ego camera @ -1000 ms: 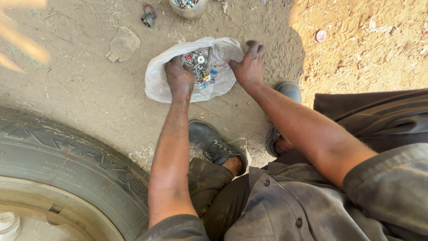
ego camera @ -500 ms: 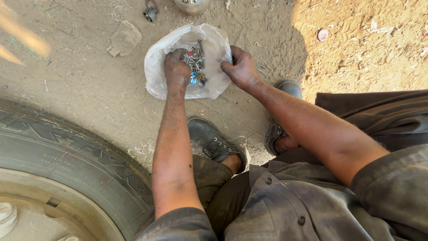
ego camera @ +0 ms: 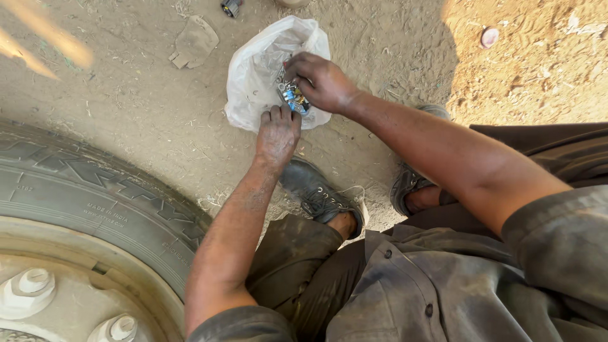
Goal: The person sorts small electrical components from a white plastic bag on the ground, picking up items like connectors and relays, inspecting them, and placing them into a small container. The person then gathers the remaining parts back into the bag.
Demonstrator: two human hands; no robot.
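Head view looks straight down at two bare hands working over a white plastic bag (ego camera: 256, 76) that lies on sandy ground (ego camera: 126, 107). Inside the bag's open mouth sits a small heap of metal parts (ego camera: 291, 96), some silvery, some with blue bits. The right hand (ego camera: 323, 81) reaches into that mouth from the far side, its fingers curled down over the heap; whether they actually pinch a piece or only rest on it cannot be told. The left hand (ego camera: 277, 133) comes from the near side, its fingertips bent onto the bag's lower edge and pressing the plastic just beside the heap, close under the right hand's knuckles.

Below the left wrist a dark, dusty lace-up shoe (ego camera: 316, 190) stands on the ground, and a second shoe (ego camera: 408, 187) shows beneath the right forearm. Left of the arms a large tyre (ego camera: 95, 202) with deep tread fills the corner, its wheel nuts (ego camera: 28, 285) visible. Beyond the bag a crumpled scrap (ego camera: 193, 41) lies in the dust.
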